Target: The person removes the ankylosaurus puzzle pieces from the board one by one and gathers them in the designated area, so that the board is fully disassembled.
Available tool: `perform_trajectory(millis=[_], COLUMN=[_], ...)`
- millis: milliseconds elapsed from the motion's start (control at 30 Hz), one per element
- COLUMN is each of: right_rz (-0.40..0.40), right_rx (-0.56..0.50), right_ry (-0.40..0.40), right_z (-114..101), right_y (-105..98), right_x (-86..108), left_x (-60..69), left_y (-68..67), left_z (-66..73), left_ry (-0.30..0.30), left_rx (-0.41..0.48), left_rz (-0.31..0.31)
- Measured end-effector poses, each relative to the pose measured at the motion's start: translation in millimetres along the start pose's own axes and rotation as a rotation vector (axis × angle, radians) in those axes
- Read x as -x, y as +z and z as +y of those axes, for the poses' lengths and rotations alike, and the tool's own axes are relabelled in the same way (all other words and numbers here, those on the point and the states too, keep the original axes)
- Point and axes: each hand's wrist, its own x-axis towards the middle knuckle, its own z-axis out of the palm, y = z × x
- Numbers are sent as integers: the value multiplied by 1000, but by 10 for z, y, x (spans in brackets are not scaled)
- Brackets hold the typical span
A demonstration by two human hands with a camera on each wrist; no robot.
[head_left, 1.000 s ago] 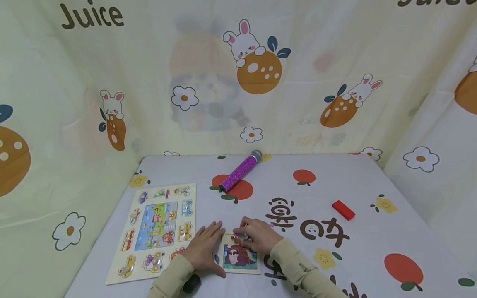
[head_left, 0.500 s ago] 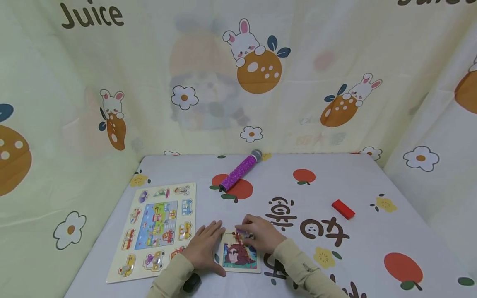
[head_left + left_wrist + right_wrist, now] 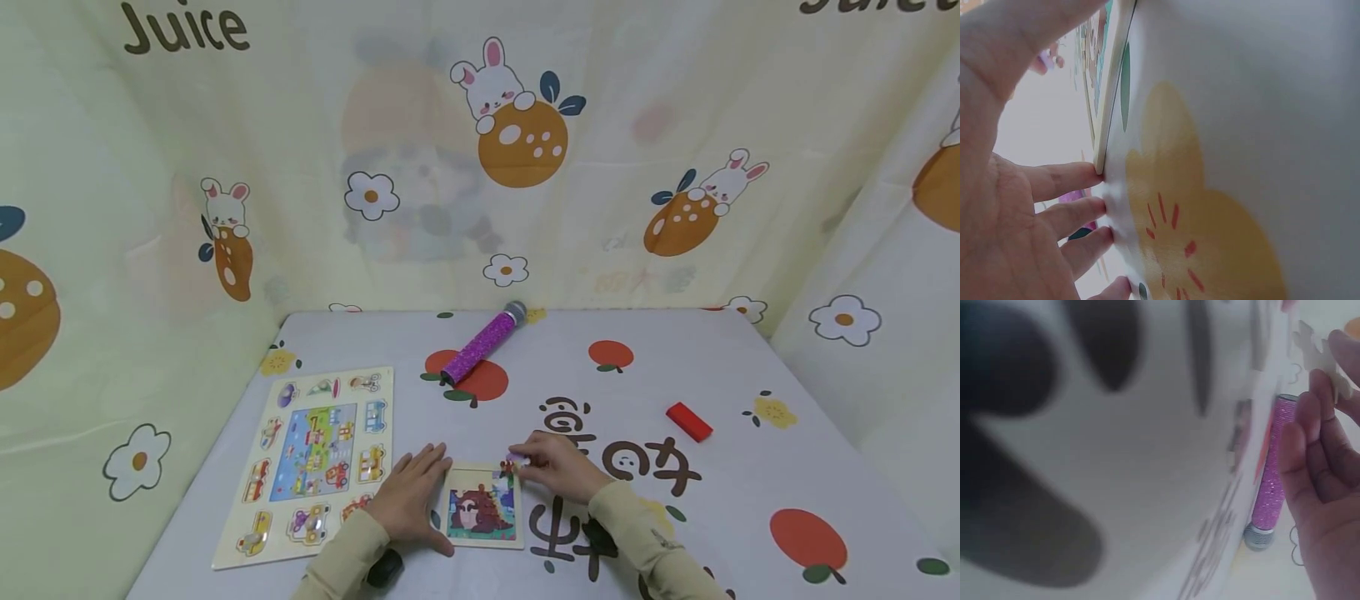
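Observation:
My right hand (image 3: pixel 562 467) pinches a small jigsaw piece (image 3: pixel 512 463) between thumb and fingers, just above the upper right corner of a square wooden jigsaw puzzle (image 3: pixel 483 542). Its pale back (image 3: pixel 1325 359) shows in the right wrist view. Brown animal pieces fill the lower part of the puzzle, while bare wood shows along its upper part. My left hand (image 3: pixel 408 504) lies at the puzzle's left side with fingers spread and fairly straight. In the left wrist view a fingertip (image 3: pixel 1094 175) touches the corner of the puzzle frame (image 3: pixel 1107 125).
A larger peg puzzle board (image 3: pixel 247 525) with vehicle pictures lies at the left. Farther back is a glittery purple microphone (image 3: pixel 483 346). A red block (image 3: pixel 689 422) sits at the right. In the right wrist view another small piece (image 3: pixel 1241 434) lies on the tablecloth.
My right hand has moved right and lifted the jigsaw piece from over the puzzle's top to its upper right corner, uncovering bare wood. The left hand stays put.

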Motion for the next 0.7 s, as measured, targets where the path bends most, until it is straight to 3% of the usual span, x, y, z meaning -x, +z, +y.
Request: perform_trajectory(millis=[300,700], right_rz=[33,100], right_rx=[-13,11], right_ry=[-39,30], right_z=[179,437], right_y=[-62,-307], right_x=[119,366], left_x=[15,-3], left_y=[-26,-5], left_z=[15,6], left_ry=[5,-3], left_rx=[1,-10], left_rz=[1,3])
